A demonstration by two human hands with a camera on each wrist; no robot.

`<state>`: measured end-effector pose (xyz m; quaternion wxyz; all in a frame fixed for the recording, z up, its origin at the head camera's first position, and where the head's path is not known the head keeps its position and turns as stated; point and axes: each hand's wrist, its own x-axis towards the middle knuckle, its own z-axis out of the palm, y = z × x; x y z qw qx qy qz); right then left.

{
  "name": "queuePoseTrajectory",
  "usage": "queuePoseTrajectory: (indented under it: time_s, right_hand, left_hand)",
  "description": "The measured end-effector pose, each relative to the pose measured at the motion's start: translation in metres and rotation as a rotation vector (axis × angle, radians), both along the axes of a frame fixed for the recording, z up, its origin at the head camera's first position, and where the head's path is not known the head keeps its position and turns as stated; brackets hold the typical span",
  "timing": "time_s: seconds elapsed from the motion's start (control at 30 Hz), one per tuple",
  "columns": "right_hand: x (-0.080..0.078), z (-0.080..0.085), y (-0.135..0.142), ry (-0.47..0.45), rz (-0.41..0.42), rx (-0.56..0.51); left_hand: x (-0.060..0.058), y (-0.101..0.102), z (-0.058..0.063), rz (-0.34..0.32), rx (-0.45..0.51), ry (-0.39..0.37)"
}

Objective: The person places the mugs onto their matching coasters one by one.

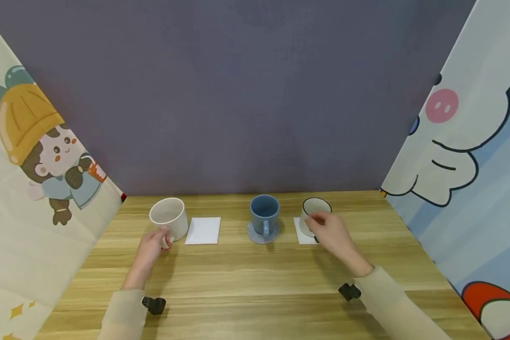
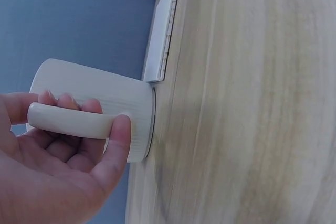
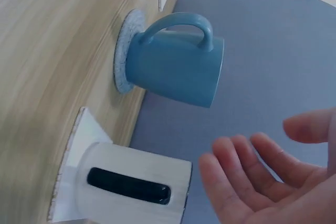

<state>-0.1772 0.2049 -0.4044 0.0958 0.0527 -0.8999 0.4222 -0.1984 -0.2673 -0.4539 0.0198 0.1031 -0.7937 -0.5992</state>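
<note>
The left hand [image 1: 150,248] is curled snugly around the handle [image 2: 68,123] of a plain white cup [image 1: 176,224], which is just left of a white square mat [image 1: 202,230] on the wooden table [image 1: 238,283]. The right hand [image 1: 333,233] is near a white cup with a black rim [image 3: 128,184] (the fingers [image 3: 216,179] are a bit bent, with the thumb [image 3: 307,127] apart from them), and that cup stands on another square mat [image 1: 299,236]. Between the two cups, a blue cup [image 1: 265,212] sits on a round mat [image 1: 257,238]
</note>
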Motion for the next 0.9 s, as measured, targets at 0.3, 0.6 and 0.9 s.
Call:
queuePoseTrajectory:
  time_s: [0.3, 0.6, 0.9]
  right_hand:
    - [-0.002, 0.003, -0.013, 0.154, 0.056, -0.074]
    - [-0.007, 0.009, -0.029, 0.242, 0.094, -0.136]
    - [-0.008, 0.018, -0.043, 0.220, 0.080, -0.201]
  left_hand:
    - [0.002, 0.001, 0.001, -0.010, -0.053, -0.011]
    - [0.001, 0.001, 0.001, 0.009, -0.004, -0.005]
    - [-0.001, 0.000, 0.000, -0.007, 0.006, -0.013]
